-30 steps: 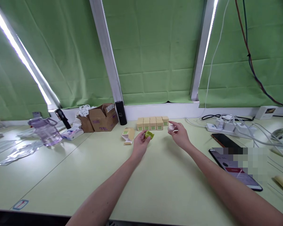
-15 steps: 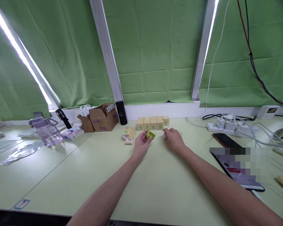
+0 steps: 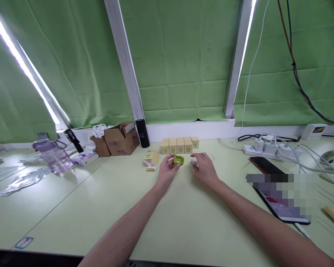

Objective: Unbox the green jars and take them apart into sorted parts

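My left hand [image 3: 167, 168] is closed on a small lime-green holder [image 3: 178, 160], its hollow side turned towards me. To the right, my right hand [image 3: 204, 167] has its fingers closed around a small white object [image 3: 194, 161] near the table surface; most of it is hidden, so its kind is unclear. A thin clear ring-like piece [image 3: 212, 158] lies just behind that hand. Left of my left hand stands an opened small carton [image 3: 151, 160] with its flap out. Several closed small cartons [image 3: 176, 145] with green labels are lined up behind both hands.
A brown cardboard box [image 3: 122, 140] and a black cylinder [image 3: 142, 133] stand at the back left, near a purple water bottle [image 3: 54, 156]. On the right are a power strip [image 3: 272, 152] with tangled cables, a dark phone [image 3: 267, 168] and a tablet [image 3: 281, 207].
My left hand has turned the green holder so its hollow faces me more. My right hand's fingers have shifted slightly around the white object. The view has moved a little.
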`<state>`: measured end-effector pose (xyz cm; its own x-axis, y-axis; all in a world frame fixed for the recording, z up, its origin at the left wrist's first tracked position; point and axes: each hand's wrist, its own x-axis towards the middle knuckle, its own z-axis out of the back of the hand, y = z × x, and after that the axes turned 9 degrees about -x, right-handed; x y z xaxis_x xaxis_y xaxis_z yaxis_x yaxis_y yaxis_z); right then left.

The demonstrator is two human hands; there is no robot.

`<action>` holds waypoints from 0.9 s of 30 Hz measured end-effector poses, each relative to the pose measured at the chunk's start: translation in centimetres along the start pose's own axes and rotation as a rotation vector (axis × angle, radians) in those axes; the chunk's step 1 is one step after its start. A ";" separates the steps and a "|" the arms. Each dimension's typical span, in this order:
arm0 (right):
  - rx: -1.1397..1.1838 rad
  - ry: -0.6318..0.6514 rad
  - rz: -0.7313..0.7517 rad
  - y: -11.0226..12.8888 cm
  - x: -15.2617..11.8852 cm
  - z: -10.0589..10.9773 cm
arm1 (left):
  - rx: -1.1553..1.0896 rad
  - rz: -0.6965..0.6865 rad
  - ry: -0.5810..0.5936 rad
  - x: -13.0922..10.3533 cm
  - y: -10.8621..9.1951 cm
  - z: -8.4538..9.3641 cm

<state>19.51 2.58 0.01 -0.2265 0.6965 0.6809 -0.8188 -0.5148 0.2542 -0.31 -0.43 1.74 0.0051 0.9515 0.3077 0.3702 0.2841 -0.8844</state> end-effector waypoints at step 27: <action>0.310 -0.191 0.042 3.6 -2.4 1.6 | 0.134 0.132 0.276 -1.9 -1.0 -2.6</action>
<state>17.94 -1.73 0.45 -0.1295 0.5806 0.8038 -0.6053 -0.6884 0.3997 1.77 -2.84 2.93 0.3034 0.9182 0.2549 0.2246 0.1910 -0.9555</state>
